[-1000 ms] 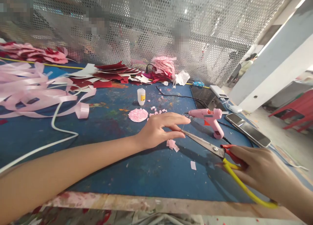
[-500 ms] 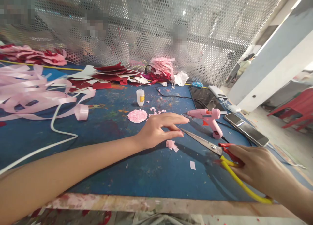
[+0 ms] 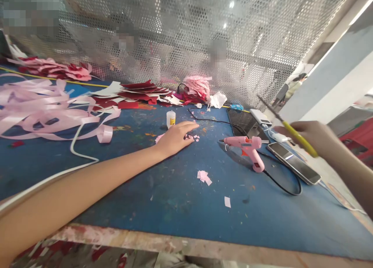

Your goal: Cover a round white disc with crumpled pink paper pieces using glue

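My left hand (image 3: pixel 175 139) reaches low over the blue table, its fingers stretched forward and apart from the thumb. Small pink paper scraps (image 3: pixel 196 137) lie right at its fingertips. The hand mostly hides a round pink piece (image 3: pixel 159 138); only its left edge shows. Just behind stands a small white bottle (image 3: pixel 170 119) with a yellow label. Off to the right and raised, my right hand (image 3: pixel 311 134) is closed around scissors (image 3: pixel 294 132) with a yellow handle, blades pointing up and away. A pink glue gun (image 3: pixel 247 145) lies between the hands.
A phone (image 3: pixel 294 163) and a white power bank (image 3: pixel 260 117) lie on the right. Pink ribbon (image 3: pixel 58 112) spreads across the left, and red and white strips (image 3: pixel 136 95) are piled before the perforated metal screen (image 3: pixel 175 38). Pink squares (image 3: pixel 204 177) lie nearer the front.
My left hand has moved left and away from me, covering most of the round pink piece. My right hand has lifted the scissors up and to the right, away from the left hand.
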`<state>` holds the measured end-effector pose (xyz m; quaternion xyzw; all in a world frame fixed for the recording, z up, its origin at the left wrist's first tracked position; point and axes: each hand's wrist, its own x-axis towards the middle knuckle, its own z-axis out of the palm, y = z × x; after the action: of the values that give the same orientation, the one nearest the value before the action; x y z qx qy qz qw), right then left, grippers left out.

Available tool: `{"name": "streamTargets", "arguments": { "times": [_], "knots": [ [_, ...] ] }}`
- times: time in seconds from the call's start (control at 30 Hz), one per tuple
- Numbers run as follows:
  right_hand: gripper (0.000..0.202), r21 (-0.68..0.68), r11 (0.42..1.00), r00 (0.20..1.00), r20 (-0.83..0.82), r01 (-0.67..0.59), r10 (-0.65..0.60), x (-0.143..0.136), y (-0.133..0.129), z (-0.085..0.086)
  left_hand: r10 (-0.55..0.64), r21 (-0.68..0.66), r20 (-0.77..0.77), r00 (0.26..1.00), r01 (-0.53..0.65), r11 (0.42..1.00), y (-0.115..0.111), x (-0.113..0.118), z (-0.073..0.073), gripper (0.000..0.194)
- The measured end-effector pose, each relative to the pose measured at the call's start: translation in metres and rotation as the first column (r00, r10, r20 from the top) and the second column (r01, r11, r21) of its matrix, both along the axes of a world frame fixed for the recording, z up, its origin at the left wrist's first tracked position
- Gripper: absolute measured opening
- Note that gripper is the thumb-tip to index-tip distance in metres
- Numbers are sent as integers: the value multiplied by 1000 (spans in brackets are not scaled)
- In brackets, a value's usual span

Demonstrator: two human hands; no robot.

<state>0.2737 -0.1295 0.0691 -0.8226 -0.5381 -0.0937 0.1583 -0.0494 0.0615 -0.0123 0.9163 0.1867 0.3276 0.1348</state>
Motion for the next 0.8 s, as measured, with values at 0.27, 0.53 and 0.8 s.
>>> {"name": "streamTargets", "arguments": {
  "times": [0.27, 0.53, 0.8],
  "knots": [
    [39, -153, 943, 892, -397, -295, 215, -21, 129, -22, 49, 127, 201, 978, -76, 989, -7, -2, 6, 14],
    [35, -175, 851, 810, -450, -494, 377, -46, 167, -34, 139, -315, 365, 921, -19, 949, -17, -2, 4, 17],
    [28, 220, 904, 908, -124, -368, 400, -32, 117, 25, 31, -445, 378, 925, 152, 883, -43, 3, 8, 15]
  ]
}}
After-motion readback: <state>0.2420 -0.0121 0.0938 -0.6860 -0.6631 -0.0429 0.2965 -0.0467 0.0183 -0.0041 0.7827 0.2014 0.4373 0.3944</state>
